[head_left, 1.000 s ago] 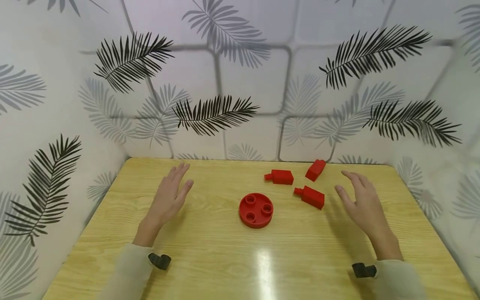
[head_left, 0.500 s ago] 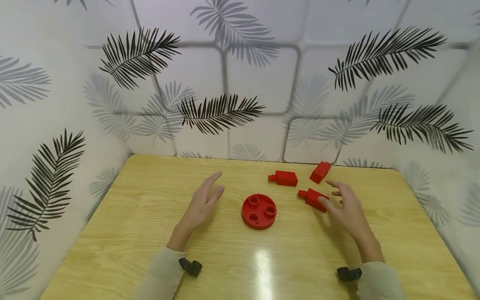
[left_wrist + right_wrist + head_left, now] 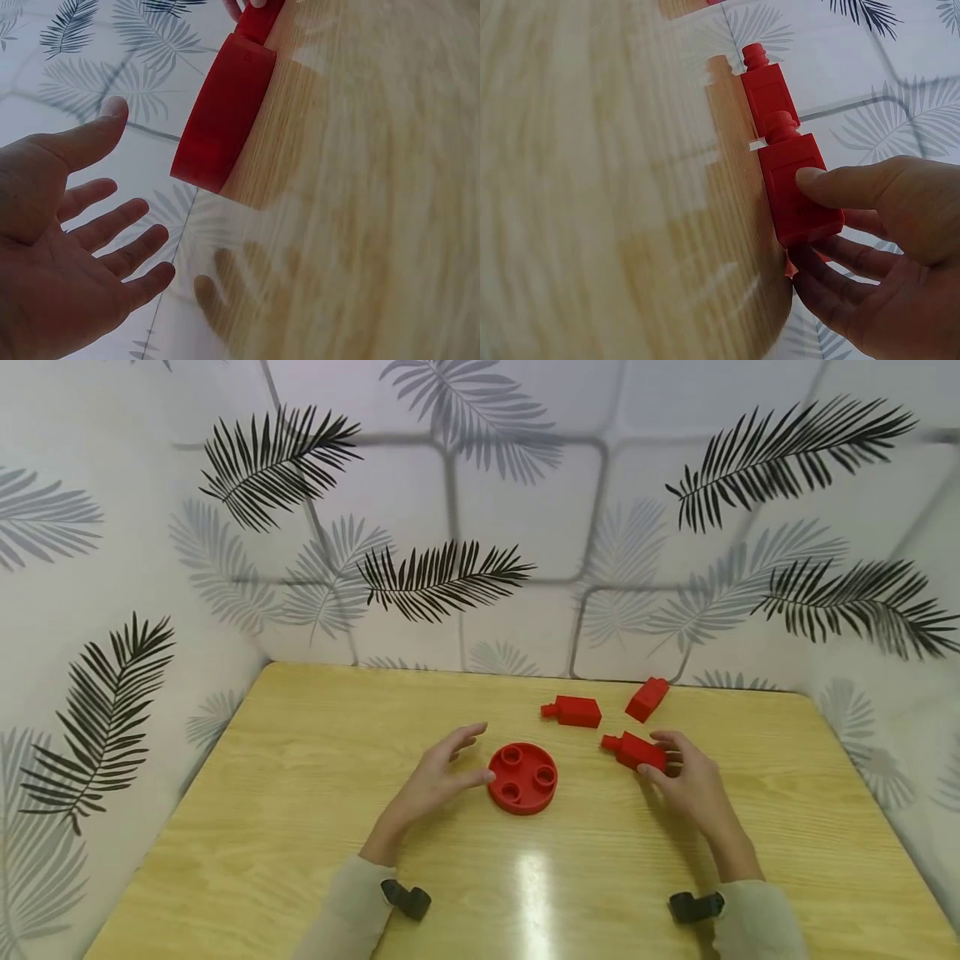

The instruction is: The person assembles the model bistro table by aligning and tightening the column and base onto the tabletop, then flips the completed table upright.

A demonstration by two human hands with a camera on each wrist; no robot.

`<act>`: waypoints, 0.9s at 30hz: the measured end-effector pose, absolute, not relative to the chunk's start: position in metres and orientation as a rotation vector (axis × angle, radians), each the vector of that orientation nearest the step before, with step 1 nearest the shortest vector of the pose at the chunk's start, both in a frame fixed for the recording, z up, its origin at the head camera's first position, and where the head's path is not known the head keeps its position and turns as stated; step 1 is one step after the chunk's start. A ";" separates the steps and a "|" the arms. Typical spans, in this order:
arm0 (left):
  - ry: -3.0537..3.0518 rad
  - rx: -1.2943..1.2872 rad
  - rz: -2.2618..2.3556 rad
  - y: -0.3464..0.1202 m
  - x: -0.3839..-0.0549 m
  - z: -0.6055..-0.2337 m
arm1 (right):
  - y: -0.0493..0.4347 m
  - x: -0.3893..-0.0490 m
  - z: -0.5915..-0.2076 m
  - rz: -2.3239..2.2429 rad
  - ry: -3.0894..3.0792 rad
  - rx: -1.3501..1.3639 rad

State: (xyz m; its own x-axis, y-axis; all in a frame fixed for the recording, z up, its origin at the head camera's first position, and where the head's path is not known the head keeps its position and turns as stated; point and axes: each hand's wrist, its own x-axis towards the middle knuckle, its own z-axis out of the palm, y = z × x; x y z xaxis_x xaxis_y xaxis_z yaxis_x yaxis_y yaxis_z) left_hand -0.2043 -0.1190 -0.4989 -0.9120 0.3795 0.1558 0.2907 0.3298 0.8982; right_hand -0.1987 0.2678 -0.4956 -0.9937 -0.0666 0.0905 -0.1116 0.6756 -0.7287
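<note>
A red block with a threaded neck [image 3: 632, 750], shaped like a small square bottle, lies on its side on the table. My right hand [image 3: 692, 787] holds it by its wide end, thumb [image 3: 840, 185] on the front face and fingers curled round the far side and end. A round red disc [image 3: 522, 795] with a raised rim and three ring-shaped sockets lies left of it. My left hand [image 3: 435, 783] is beside the disc's left edge, fingers spread and relaxed, holding nothing; its thumb tip overlaps the rim in the head view.
Behind the held piece lie two similar red blocks, one [image 3: 577, 712] with its neck pointing left, the other [image 3: 647, 699] tilted near the back edge. The pale wooden table [image 3: 300, 760] meets a leaf-patterned wall covering [image 3: 420, 510] at back and sides.
My right hand has moved left and taken hold of the nearest red block. My left hand has moved right, from the left part of the table to the disc's edge.
</note>
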 end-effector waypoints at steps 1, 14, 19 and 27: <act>2.482 0.626 1.653 -0.117 -0.204 -0.499 | 0.268 -0.199 -0.495 1.229 -2.832 0.134; 2.516 0.576 1.531 -0.104 -0.197 -0.506 | 0.263 -0.198 -0.494 1.345 -2.763 0.149; 2.544 0.580 1.486 -0.101 -0.197 -0.508 | 0.252 -0.195 -0.488 1.595 -2.593 0.231; 2.583 0.594 1.431 -0.096 -0.195 -0.509 | 0.230 -0.190 -0.484 1.839 -2.461 0.255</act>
